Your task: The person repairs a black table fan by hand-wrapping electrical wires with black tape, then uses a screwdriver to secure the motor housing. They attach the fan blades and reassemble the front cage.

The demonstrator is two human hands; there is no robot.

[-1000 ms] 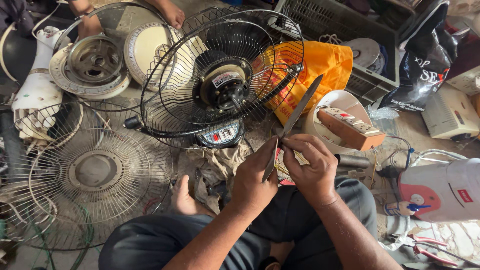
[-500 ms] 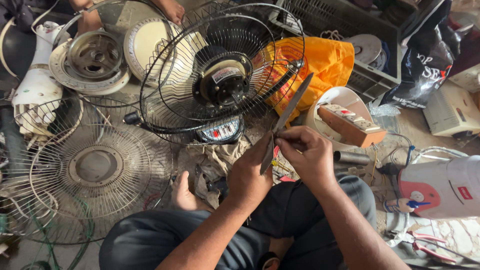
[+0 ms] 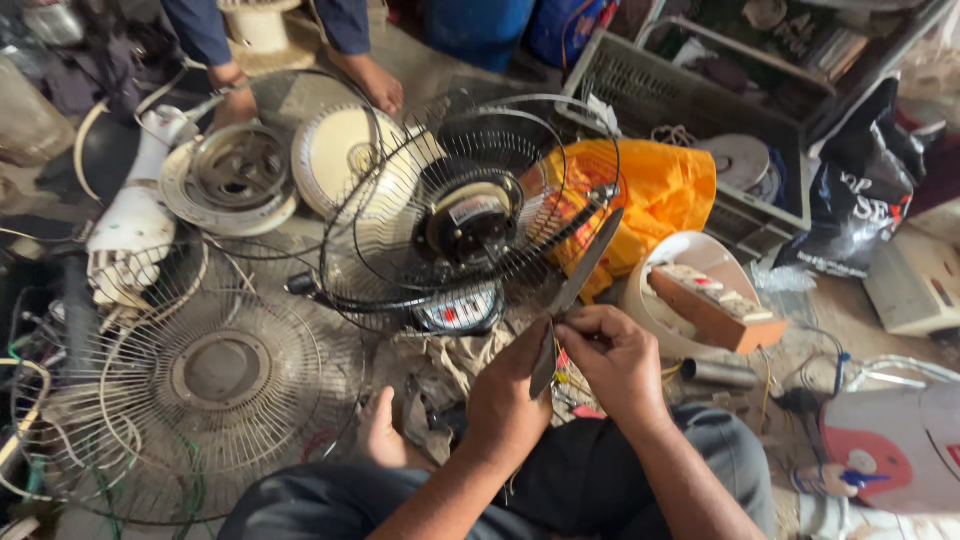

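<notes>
From the head view, your left hand (image 3: 515, 395) had its grip closed around the scissors (image 3: 572, 300), blades pointing up toward the black fan (image 3: 470, 215). Your right hand (image 3: 612, 362) pinched thin wires (image 3: 562, 372) just beside the handles. Beyond, a white bowl (image 3: 690, 255) held a wooden block (image 3: 712, 305); a grey crate (image 3: 660, 95) held a round disc (image 3: 740, 160).

The concrete floor (image 3: 300, 95) was dusty and crowded with clutter; a grey plastic crate (image 3: 690, 95) stood on it as the main landmark; just in front of that crate lay an orange bag (image 3: 665, 190); to the crate's right slumped a black bag (image 3: 860, 205); far left of it lay a pale wire grille (image 3: 200, 375); daylight fell evenly.
</notes>
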